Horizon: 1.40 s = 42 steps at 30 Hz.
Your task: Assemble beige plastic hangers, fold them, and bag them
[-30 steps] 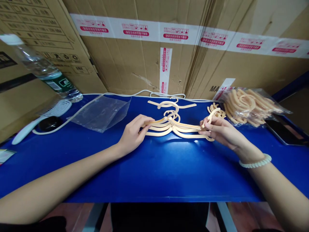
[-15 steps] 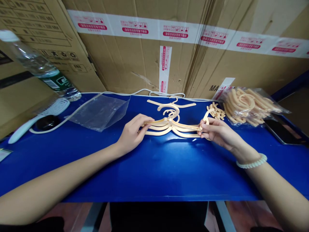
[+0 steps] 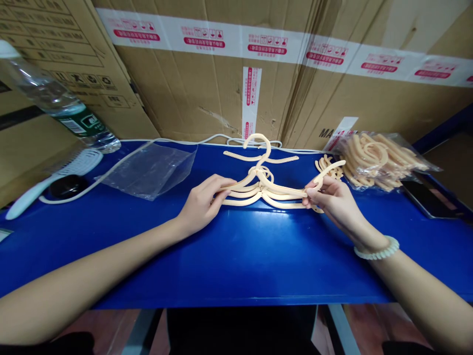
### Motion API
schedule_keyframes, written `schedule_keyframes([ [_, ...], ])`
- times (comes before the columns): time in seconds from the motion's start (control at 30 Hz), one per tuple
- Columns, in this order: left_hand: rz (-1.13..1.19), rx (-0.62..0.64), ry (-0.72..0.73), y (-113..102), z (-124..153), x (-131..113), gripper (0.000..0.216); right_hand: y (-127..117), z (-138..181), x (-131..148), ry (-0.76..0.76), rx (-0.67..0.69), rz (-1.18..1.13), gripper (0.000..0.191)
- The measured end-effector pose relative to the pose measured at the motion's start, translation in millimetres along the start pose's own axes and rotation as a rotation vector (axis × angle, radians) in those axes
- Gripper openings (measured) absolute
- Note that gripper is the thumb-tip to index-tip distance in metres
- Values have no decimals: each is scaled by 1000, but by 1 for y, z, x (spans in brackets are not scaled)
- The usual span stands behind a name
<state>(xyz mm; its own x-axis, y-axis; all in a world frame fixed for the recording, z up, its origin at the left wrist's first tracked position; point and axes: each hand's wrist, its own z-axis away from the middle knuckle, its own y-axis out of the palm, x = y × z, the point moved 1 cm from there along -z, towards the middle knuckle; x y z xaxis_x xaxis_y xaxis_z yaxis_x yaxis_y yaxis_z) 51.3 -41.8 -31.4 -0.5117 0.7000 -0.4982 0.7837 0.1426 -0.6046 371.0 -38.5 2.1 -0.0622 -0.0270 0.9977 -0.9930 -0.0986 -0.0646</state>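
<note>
A cream plastic hanger [image 3: 278,187] with a hooked top is held between my two hands, its hook pointing up and away. My left hand [image 3: 202,203] pinches the tip of its left arm. At the right end, my right hand [image 3: 331,201] grips the other arm's tip together with a short curved cream piece [image 3: 330,169] that sticks up to the right. Whether that piece is joined to the arm is hidden by my fingers. Beneath the held one lie more cream hangers [image 3: 242,202], and a single hanger [image 3: 283,160] lies behind them.
At the right are a pile of small curved pieces [image 3: 325,161], a clear bag of cream parts [image 3: 380,160] and a phone [image 3: 430,197]. An empty plastic bag [image 3: 151,170], a hairbrush [image 3: 55,182] and a bottle [image 3: 74,111] are at left. Cardboard boxes [image 3: 185,93] stand behind.
The held hanger has tilted so that its hook has swung up and away from me. The short curved piece in my right hand has turned outward to the right.
</note>
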Motion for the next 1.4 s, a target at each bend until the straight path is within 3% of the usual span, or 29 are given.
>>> schedule_keyframes([
  [0.17, 3, -6, -72, 0, 1, -2, 19, 3, 1, 1, -51, 15, -16, 30],
  [0.33, -73, 27, -104, -9, -4, -2, 19, -1, -2, 10, -157, -59, -11, 27],
  [0.53, -235, 120, 86, -34, -14, 5, 14, -52, -12, 33, -188, -89, 33, 27],
  [0.7, -416, 315, 319, -44, -17, 3, 20, -90, -14, 48, -90, 245, 474, 35],
  [0.8, -454, 473, 376, -39, -13, 0, 21, -95, -16, 45, -89, 431, 731, 34],
  [0.9, -447, 551, 393, -33, -9, -2, 23, -96, -19, 34, -55, 541, 890, 30],
  [1.13, -452, 528, 397, -27, -4, -2, 26, -98, -24, 20, 75, 502, 1023, 23],
  [1.4, -552, 450, 424, -25, -3, 3, 23, -88, -25, 22, -32, 421, 1203, 21],
])
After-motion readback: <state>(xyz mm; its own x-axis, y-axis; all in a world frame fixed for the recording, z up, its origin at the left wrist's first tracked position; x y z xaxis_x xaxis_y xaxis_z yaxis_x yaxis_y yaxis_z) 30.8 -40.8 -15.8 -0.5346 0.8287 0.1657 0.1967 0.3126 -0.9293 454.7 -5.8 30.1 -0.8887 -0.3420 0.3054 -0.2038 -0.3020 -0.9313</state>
